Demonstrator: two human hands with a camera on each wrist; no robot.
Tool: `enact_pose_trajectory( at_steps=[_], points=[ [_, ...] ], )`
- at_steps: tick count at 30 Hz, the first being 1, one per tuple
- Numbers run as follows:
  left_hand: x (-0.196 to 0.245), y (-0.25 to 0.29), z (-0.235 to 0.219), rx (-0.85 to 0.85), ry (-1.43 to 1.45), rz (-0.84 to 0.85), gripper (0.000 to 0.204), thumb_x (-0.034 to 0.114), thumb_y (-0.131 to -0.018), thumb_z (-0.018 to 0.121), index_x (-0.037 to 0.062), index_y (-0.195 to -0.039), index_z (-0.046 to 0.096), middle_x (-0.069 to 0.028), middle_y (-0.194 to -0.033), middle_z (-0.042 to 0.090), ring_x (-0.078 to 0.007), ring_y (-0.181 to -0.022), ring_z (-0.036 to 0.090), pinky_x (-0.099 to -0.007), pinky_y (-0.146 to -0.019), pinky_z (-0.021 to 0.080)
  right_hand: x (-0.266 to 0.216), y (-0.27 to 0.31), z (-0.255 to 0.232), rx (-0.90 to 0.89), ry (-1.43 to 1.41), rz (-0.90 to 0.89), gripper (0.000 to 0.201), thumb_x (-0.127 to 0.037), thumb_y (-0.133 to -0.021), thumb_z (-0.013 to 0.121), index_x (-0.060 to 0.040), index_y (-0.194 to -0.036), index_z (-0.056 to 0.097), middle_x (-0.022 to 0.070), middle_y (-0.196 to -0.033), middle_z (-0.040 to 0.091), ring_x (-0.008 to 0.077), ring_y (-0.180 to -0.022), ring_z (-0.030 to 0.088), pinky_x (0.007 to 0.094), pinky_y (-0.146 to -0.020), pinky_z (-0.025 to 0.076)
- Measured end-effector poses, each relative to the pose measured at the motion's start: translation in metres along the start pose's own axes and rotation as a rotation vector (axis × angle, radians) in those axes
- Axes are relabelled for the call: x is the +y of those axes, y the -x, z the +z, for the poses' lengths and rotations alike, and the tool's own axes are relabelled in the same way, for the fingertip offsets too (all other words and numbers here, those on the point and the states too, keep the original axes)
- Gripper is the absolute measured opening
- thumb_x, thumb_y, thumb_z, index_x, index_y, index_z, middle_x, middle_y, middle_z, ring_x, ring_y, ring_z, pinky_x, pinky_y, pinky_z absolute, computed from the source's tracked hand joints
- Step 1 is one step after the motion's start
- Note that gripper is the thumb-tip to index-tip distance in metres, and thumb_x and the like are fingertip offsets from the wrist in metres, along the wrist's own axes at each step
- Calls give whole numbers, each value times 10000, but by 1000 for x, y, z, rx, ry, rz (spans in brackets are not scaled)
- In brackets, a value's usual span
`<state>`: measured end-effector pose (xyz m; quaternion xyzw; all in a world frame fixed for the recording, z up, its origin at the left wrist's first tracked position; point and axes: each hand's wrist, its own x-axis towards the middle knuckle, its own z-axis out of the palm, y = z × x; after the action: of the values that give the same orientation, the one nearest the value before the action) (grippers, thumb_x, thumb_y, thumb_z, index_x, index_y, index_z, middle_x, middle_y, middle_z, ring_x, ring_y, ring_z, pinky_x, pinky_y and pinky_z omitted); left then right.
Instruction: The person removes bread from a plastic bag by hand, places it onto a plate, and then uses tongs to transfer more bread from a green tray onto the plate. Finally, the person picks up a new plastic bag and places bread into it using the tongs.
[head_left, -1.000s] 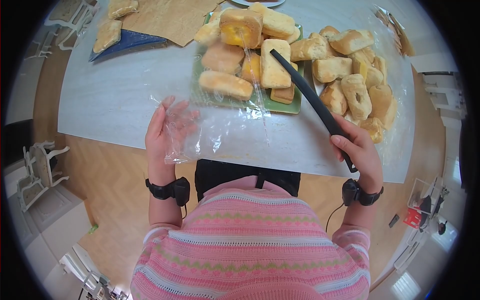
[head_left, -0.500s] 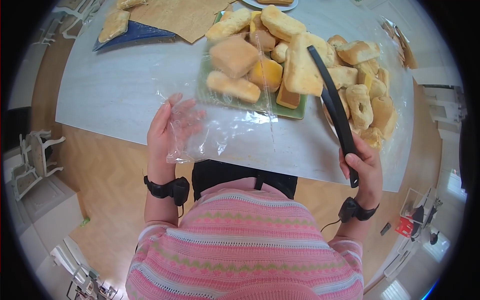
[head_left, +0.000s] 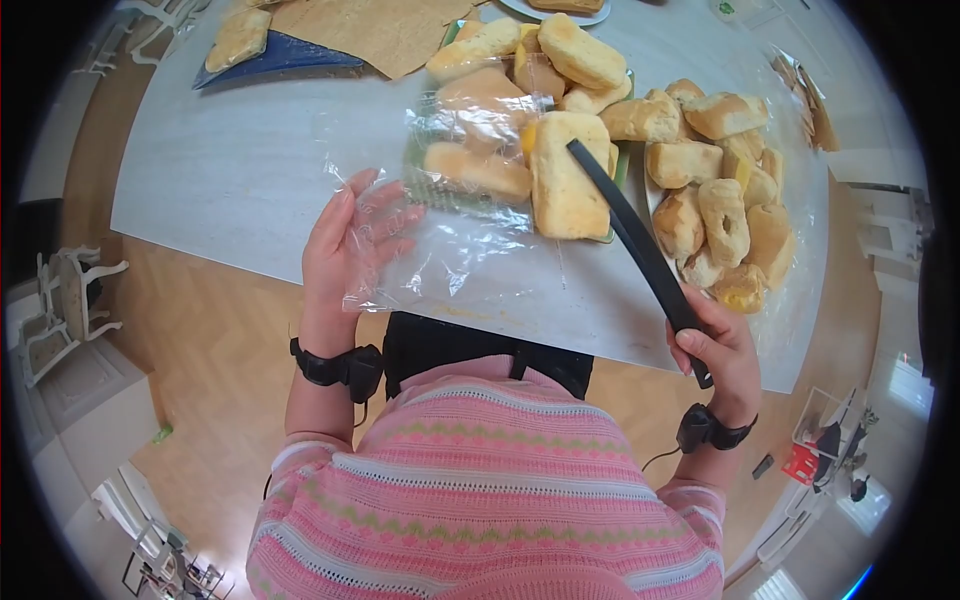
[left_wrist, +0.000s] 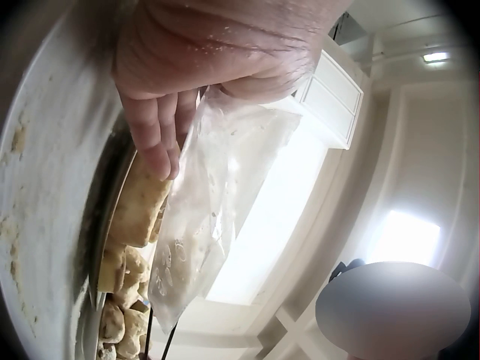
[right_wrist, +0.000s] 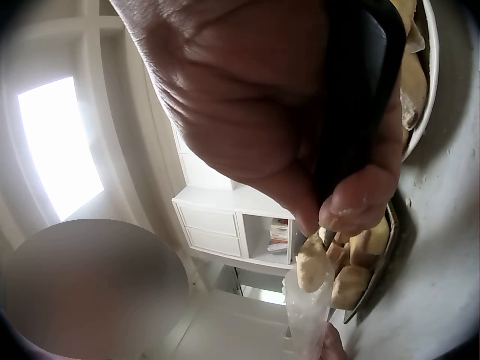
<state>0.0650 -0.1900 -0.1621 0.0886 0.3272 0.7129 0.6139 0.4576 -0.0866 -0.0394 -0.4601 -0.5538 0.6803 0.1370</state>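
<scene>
My left hand [head_left: 345, 235] holds a clear plastic bag [head_left: 470, 255] by its near left end, with fingers showing through the film. In the left wrist view the bag [left_wrist: 202, 217] hangs between thumb and fingers. My right hand [head_left: 718, 345] grips the handle of black tongs [head_left: 635, 235]. A pale rectangular bread roll [head_left: 570, 200] is pinched in the tongs' tips, right at the bag's right-hand opening. It overlaps the green tray [head_left: 622, 160], which bears several bread pieces. Through the bag, an oblong roll [head_left: 475, 172] on the tray's near side shows.
A heap of bread rolls [head_left: 725, 215] on a white plate stands to the right, with clear film around it. At the back left are a blue tray [head_left: 290, 60] with wrapped bread and brown paper [head_left: 370, 35]. A white plate [head_left: 595, 15] stands at the far edge.
The tongs lifted the pale roll off the tray to the right, then brought it left and nearer to the bag's opening. The left hand and bag shifted slightly right.
</scene>
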Motion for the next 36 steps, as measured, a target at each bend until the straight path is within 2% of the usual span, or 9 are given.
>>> enact_pose_trajectory(
  at_steps=[10, 17, 20, 22, 26, 28, 31, 34, 36],
  points=[
    [15, 5, -2, -147, -224, -33, 371, 258, -1021, 402, 3, -1277, 483, -206, -1126, 637, -340, -990, 657, -405, -717, 582, -23, -2, -5, -132, 101, 187, 482, 11, -849, 658, 11, -1319, 551, -4, -722, 551, 60, -580, 471, 216, -530, 397],
    [20, 10, 21, -119, -380, -131, 355, 197, -1001, 464, -61, -1219, 572, -190, -1050, 673, -291, -907, 692, -328, -652, 593, -40, -10, -2, -294, 356, 78, 479, -11, -847, 665, 17, -1311, 551, 9, -722, 552, 63, -579, 468, 225, -530, 399],
    [15, 8, 23, -169, -381, -183, 381, 207, -1011, 451, -54, -1277, 529, -181, -1085, 661, -258, -926, 686, -343, -677, 600, -58, -15, 10, -280, 527, 19, 478, -31, -830, 674, 19, -1292, 561, 57, -711, 549, 124, -582, 496, 265, -557, 418],
    [9, 8, 35, -202, -226, -242, 429, 246, -1027, 414, -39, -1344, 464, -186, -1140, 637, -228, -951, 679, -333, -705, 603, -65, -20, 14, -322, 739, -152, 493, -67, -811, 688, 6, -1283, 567, 122, -726, 565, 239, -616, 552, 326, -602, 443],
    [1, 8, 48, -186, -150, -240, 472, 281, -1041, 365, -28, -1396, 392, -204, -1179, 613, -237, -1004, 663, -338, -731, 604, -71, -30, 22, -365, 808, -290, 506, -93, -789, 699, -12, -1274, 577, 165, -767, 590, 338, -680, 572, 374, -645, 454],
    [5, 9, 50, -297, -170, -319, 526, 347, -1039, 299, 3, -1435, 336, -244, -1278, 547, -321, -1112, 607, -420, -970, 496, -79, -34, 26, -439, 926, -371, 507, -94, -771, 705, -25, -1260, 588, 172, -792, 607, 359, -706, 584, 395, -653, 460],
    [7, 12, 51, -310, -136, -428, 580, 378, -1020, 339, 13, -1467, 279, -256, -1324, 507, -342, -1139, 591, -425, -976, 493, -90, -39, 35, -443, 979, -393, 505, -78, -756, 706, -26, -1246, 595, 175, -789, 603, 367, -708, 585, 402, -650, 459],
    [1, 16, 51, -473, -92, -300, 649, 394, -988, 389, 23, -1493, 219, -259, -1345, 483, -361, -1171, 569, -450, -955, 510, -100, -45, 34, -435, 1014, -352, 505, -59, -754, 702, -25, -1246, 593, 183, -836, 628, 371, -751, 607, 394, -669, 474],
    [6, 23, 57, -422, -135, -314, 680, 399, -970, 416, 23, -1497, 208, -258, -1354, 474, -371, -1189, 556, -462, -950, 512, -103, -45, 35, -430, 992, -344, 505, -53, -756, 700, -20, -1248, 590, 184, -865, 638, 370, -778, 615, 387, -686, 481]
  ],
)
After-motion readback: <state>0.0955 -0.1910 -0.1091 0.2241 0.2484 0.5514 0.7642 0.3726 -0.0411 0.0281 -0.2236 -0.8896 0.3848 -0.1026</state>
